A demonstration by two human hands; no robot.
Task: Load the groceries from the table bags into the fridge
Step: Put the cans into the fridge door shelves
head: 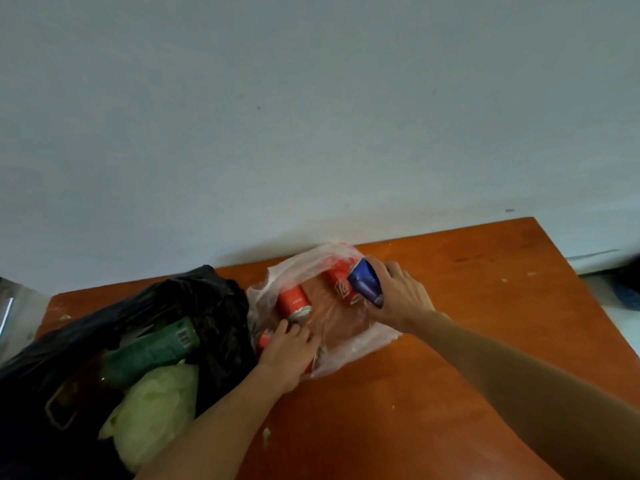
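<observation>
Head view: right hand [403,301] grips blue can [363,282]; left hand [289,349] clasps red can [265,339]. Both likely leaving clear bag [349,355].

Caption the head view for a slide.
Right hand grips a blue can; left hand holds a red can inside the clear bag.

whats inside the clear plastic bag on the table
Two red cans lie in the clear bag, and the left hand grips a third red can, mostly covered by it. The right hand holds a blue can over the bag. Anything under the hands is hidden.
</observation>
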